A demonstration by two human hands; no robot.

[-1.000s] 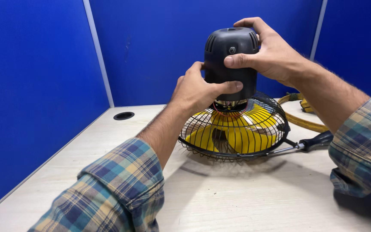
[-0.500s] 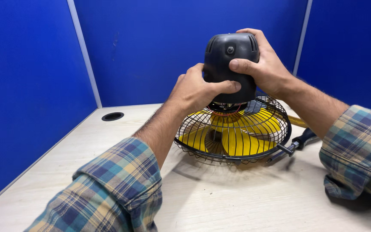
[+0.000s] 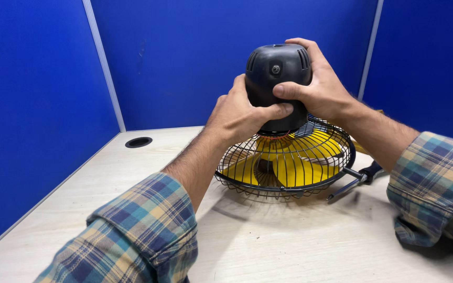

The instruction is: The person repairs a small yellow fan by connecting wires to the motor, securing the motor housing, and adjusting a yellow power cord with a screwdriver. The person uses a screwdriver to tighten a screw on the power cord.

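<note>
Black motor housing (image 3: 277,78), domed and vented, screw at centre of its back, stands upright over a fan lying face-down on the table (image 3: 132,183). Left hand (image 3: 242,112) wraps the housing's lower left side, fingers curled closed round it, thumb laid across the front. Right hand (image 3: 318,86) clasps it from the right and over the top, fingers closed against the dome, thumb pressing the front near the other thumb. Below, a black wire guard (image 3: 284,160) with yellow blades (image 3: 294,157) inside; its rim rests on the pale wood-grain table, roughly mid-table, in front of the blue partitions (image 3: 184,57). Screwdriver (image 3: 355,178) with a black handle lies just beside the guard's right edge, tip pointing toward the near side. Round cable hole (image 3: 138,142) sits well apart at back left. Risks, as judged: both grips are high on the housing while only the guard rim bears on the table, so a sideways push could tip or skid the fan; the guard could nudge the screwdriver and roll it off; fingers near the wires could get pinched.
</note>
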